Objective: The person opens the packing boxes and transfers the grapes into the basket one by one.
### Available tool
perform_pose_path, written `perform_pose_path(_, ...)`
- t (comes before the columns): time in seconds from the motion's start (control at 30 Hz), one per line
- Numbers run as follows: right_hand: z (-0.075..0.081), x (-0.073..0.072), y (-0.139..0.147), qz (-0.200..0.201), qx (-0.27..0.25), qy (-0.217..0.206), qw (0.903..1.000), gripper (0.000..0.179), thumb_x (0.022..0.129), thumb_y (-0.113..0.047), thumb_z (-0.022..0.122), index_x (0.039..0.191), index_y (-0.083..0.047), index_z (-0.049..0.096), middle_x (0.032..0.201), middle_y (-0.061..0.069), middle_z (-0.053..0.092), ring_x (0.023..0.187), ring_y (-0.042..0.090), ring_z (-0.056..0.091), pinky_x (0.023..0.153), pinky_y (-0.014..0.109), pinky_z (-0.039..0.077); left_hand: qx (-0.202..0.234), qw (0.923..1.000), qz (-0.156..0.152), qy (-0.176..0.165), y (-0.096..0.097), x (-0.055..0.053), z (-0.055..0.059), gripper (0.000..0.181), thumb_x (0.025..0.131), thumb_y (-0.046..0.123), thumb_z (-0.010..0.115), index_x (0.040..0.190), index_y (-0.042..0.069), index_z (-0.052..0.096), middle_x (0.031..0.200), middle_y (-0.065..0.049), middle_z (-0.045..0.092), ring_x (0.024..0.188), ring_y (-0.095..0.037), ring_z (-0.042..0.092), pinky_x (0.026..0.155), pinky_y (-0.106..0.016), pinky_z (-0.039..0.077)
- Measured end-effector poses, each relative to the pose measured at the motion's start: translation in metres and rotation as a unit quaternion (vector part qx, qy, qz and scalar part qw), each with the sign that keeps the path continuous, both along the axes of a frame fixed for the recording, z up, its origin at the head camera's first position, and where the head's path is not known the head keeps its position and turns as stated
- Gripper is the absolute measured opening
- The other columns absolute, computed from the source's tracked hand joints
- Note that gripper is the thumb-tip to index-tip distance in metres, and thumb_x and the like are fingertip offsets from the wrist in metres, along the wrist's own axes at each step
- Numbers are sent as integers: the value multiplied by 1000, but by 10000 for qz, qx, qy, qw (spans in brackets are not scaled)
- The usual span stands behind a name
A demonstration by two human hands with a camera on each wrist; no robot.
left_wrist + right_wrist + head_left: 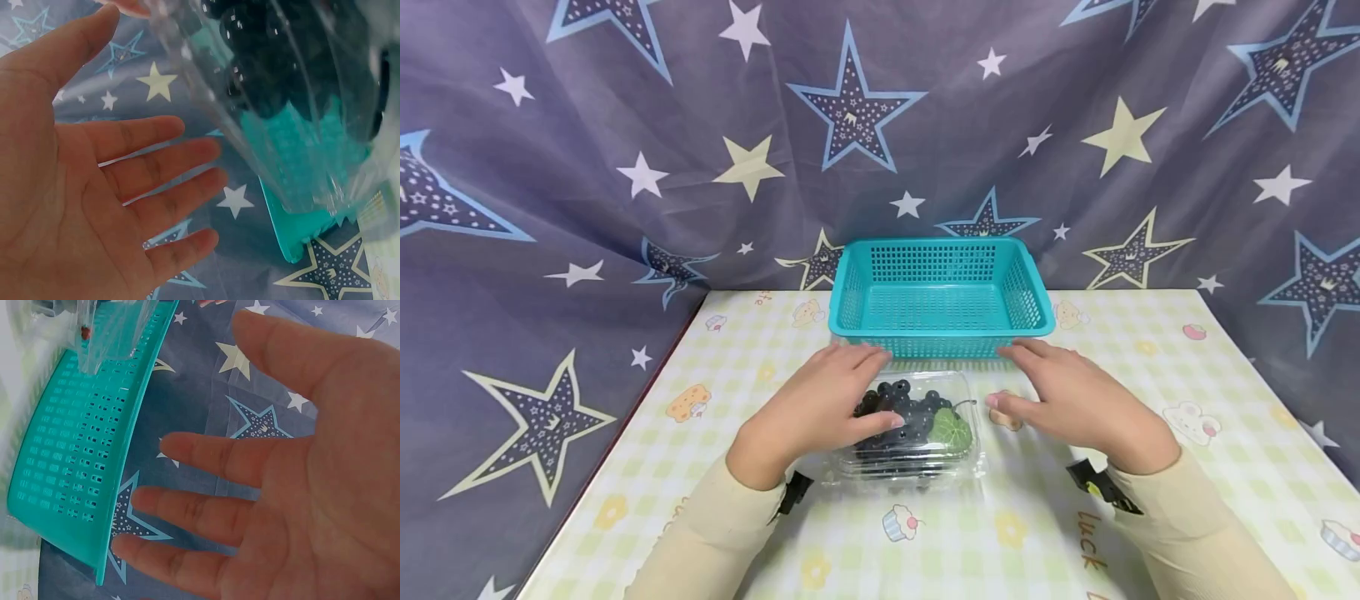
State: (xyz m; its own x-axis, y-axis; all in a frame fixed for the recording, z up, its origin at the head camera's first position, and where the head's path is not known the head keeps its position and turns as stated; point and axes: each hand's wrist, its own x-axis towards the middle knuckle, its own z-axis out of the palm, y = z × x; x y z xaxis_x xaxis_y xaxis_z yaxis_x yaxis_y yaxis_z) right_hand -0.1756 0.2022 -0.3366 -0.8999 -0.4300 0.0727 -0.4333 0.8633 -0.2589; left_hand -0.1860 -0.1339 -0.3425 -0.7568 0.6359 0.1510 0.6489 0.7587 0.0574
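A clear plastic clamshell box (972, 467) stands on the table with dark grapes (898, 433) and a green leaf (951, 431) inside. My left hand (827, 400) hovers at the box's left side, its thumb overlapping the grapes in the head view. In the left wrist view the fingers (169, 159) are straight and spread, with the box beyond them. To the right of the box, my right hand (1075, 400) is held with fingers extended and nothing in its palm. Just behind the box sits a teal perforated basket (940, 335) with nothing in it.
The table (1015, 550) wears a checked cloth printed with cakes and flowers. A dark star-patterned curtain (700, 117) hangs behind and along both sides, close behind the basket. A black wrist strap (795, 492) shows at the left sleeve.
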Motion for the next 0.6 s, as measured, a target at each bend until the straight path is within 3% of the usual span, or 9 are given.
perform_pose_path(0.13, -2, 0, -2, 23, -141, -39, 9999, 73, 99, -57, 61, 152, -8, 49, 160, 21, 42, 145, 45, 44, 115, 62, 38, -73, 9998, -184, 52, 5, 2, -2, 83, 93, 67, 61, 151, 9, 51, 143, -10, 62, 136, -27, 56, 120, -50, 36)
perform_pose_path(0.33, -5, -1, -4, -6, -85, -80, 9999, 75, 99, -63, 56, 151, -9, 50, 159, 20, 43, 144, 45, 44, 114, 62, 39, -170, 9989, -346, 282, 10, 6, -4, 80, 93, 66, 63, 148, 9, 55, 142, -7, 63, 134, -25, 57, 118, -50, 38)
perform_pose_path(0.6, -7, -2, -3, 133, 0, -250, 9996, 56, 99, -52, 62, 136, -10, 64, 139, 14, 63, 126, 34, 63, 102, 55, 50, -271, 9965, -621, 499, 20, 16, -4, 77, 94, 66, 60, 145, 9, 57, 142, -7, 62, 134, -24, 57, 115, -50, 40)
